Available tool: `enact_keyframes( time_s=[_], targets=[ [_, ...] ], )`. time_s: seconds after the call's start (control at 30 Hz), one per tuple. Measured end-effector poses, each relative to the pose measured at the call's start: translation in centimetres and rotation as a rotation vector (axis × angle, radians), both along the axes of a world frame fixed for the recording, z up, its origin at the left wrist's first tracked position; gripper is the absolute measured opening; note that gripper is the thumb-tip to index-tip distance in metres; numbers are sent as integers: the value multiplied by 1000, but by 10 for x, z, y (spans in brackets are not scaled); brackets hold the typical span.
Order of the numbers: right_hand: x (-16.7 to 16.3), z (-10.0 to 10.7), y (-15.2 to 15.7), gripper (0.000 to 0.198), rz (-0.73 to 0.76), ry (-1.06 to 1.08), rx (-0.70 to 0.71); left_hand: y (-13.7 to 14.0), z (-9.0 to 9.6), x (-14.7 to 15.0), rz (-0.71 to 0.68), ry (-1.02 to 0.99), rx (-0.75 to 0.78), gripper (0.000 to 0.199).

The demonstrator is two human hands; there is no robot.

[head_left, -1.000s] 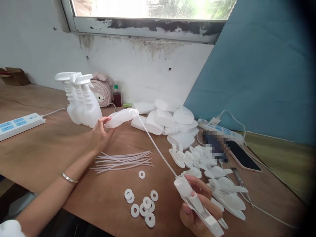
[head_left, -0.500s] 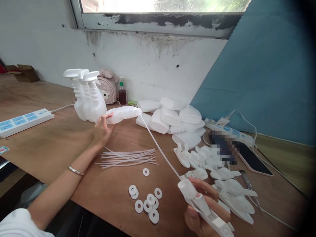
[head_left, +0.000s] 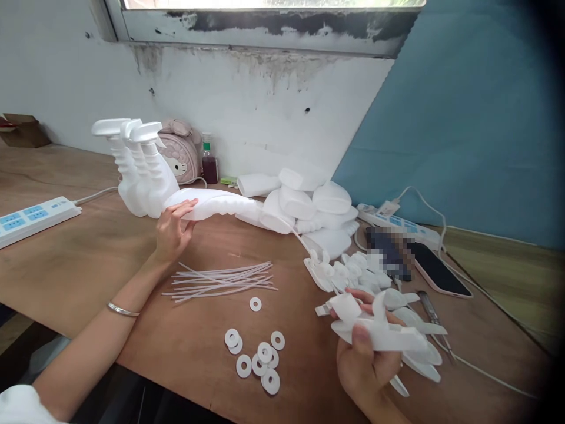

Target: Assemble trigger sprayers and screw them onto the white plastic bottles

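Note:
My left hand (head_left: 174,231) is closed around the base end of a white plastic bottle (head_left: 216,202), held on its side with its neck pointing right. In my right hand (head_left: 364,365) is a white trigger sprayer head (head_left: 384,333), its trigger now facing up. A thin white dip tube (head_left: 302,240) runs from the head up and left toward the bottle's neck. Its far end blends into the white bottles behind, so I cannot tell whether it is inside the neck. Below lie several loose tubes (head_left: 223,281) and white ring washers (head_left: 243,365).
Three bottles with sprayer heads (head_left: 148,165) stand at the back left, before a pink bag (head_left: 183,150). Bottles (head_left: 333,197) are piled at the back. Loose sprayer heads (head_left: 419,330), a phone (head_left: 439,270) and a power strip (head_left: 415,229) lie right. Another power strip (head_left: 39,218) lies left.
My right hand has turned the sprayer head over and shifted it slightly up and right. The tube has moved right, away from its earlier line at the bottle mouth. My view has shifted slightly.

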State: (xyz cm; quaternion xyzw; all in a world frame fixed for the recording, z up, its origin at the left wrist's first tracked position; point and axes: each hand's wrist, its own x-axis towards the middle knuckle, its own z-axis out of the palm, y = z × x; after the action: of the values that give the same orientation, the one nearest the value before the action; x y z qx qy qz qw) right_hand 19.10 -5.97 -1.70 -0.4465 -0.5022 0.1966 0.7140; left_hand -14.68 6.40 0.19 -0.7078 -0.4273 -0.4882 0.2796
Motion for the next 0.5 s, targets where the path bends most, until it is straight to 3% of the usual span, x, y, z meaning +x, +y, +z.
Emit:
enact_keyframes(
  time_s=[0.13, 0.23, 0.37, 0.5],
  targets=[
    [-2, 9, 8, 16, -10, 179, 4, -1, 1, -4, -25, 14, -28, 29],
    [0, 7, 12, 17, 23, 178, -61, -2, 2, -4, -9, 46, -38, 26],
    [4, 1, 8, 21, 93, -54, -136, -2, 2, 0, -39, 113, -39, 23],
    [2, 0, 2, 25, 162, -321, -80, -7, 2, 16, -163, 210, -30, 23]
  ],
)
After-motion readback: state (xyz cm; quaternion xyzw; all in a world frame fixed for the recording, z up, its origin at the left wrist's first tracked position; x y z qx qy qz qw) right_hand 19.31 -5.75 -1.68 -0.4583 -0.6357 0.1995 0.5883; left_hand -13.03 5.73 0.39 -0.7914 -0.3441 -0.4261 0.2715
